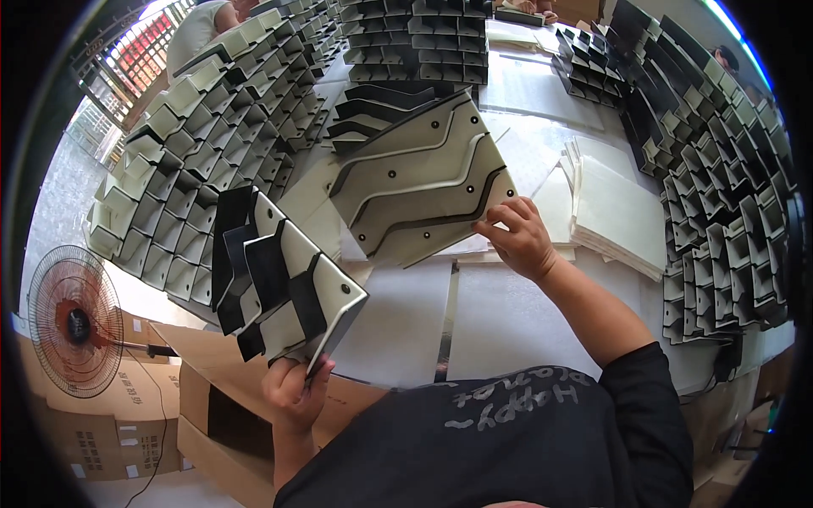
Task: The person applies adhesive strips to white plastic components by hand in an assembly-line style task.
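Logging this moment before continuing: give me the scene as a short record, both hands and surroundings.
Left hand: grips black-and-cream panel with zigzag dividers by its lower end
Right hand: pinches wide cream panel with wavy ridges at its lower right corner
Left side: black-and-cream tiered racks; round orange-centred fan
Right side: stacked white rectangular sheets
Surface: white table

Cream panel — dark dots, zigzag bands
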Available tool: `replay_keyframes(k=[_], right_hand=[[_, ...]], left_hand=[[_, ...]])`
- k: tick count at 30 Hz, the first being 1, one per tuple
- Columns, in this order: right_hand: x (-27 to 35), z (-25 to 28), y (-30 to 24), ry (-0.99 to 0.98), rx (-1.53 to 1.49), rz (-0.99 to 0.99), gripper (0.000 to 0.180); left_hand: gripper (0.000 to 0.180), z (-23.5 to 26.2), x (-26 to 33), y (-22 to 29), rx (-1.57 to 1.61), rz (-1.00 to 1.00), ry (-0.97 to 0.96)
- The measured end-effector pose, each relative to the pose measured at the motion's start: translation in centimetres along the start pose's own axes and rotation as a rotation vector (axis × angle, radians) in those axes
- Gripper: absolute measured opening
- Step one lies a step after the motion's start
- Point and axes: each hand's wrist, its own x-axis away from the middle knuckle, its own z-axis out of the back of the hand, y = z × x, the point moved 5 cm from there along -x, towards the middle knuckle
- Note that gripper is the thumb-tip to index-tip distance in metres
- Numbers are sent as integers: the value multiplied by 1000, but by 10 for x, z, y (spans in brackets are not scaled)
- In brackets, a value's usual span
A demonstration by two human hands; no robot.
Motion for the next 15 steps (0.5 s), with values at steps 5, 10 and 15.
replay_keyframes(k=[5,10,15], right_hand=[[-19,-12,6,37,-37,-67,21],[-105,-29,37,164,-182,-308,18],[-157,-75,61,-1,27,-414,21]], left_hand=[[15,-1,0,-1,31,-14,-13],[17,6,11,-8,86,82,-58],[16,10,9,-2,122,84,-65]])
